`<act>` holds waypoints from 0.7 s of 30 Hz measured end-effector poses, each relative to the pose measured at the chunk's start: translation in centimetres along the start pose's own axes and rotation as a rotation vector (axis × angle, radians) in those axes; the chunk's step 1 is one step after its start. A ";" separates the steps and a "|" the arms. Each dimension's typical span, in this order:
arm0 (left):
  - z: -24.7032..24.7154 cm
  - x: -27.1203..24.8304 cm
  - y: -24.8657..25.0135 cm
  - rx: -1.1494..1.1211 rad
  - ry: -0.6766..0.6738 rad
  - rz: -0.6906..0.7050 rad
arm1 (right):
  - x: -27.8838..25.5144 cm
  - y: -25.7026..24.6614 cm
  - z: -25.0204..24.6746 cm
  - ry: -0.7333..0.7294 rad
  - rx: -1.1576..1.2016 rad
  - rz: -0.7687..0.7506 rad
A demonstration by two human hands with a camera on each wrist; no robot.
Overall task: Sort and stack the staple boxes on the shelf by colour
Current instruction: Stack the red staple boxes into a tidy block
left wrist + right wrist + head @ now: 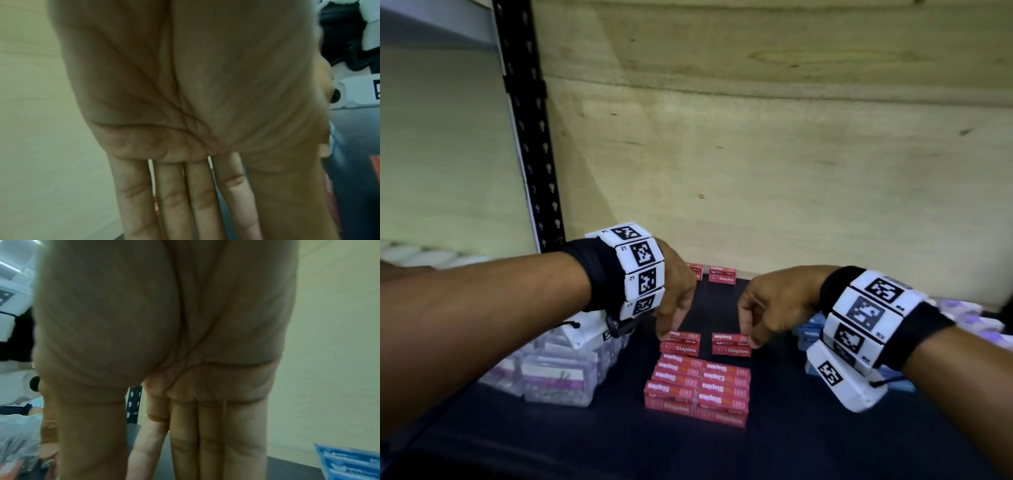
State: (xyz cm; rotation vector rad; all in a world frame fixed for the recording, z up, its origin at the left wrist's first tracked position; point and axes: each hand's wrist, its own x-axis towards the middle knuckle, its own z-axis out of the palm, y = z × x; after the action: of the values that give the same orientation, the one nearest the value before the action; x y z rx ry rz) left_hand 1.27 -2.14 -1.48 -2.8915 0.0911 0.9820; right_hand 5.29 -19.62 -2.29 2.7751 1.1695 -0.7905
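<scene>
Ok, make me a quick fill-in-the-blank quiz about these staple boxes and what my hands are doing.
1. The stacked staple boxes between the hands are ____ in colour.
2. The boxes beside the right hand are ____.
3. The left hand reaches down to a single ____ box.
4. Both hands work above a ____ shelf surface.

Missing words: red; blue; red; dark

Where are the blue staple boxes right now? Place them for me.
In the head view, the blue staple boxes sit on the right of the dark shelf surface, mostly hidden behind the right hand's wrist, right of the red boxes.
</scene>
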 end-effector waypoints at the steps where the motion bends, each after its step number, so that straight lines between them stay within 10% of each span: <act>1: 0.3 -0.4 0.3 0.006 0.004 -0.001 | -0.5 -0.2 0.3 -0.001 0.003 -0.002; 21: 1.8 -2.2 1.8 0.066 -0.070 0.088 | -2.9 -1.0 1.8 -0.089 -0.001 -0.012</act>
State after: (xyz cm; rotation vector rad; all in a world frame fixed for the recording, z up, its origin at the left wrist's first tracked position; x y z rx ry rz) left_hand -1.69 -3.70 -1.64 -2.8122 0.2431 1.0716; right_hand 2.15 -21.20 -2.34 2.7034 1.1719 -0.9047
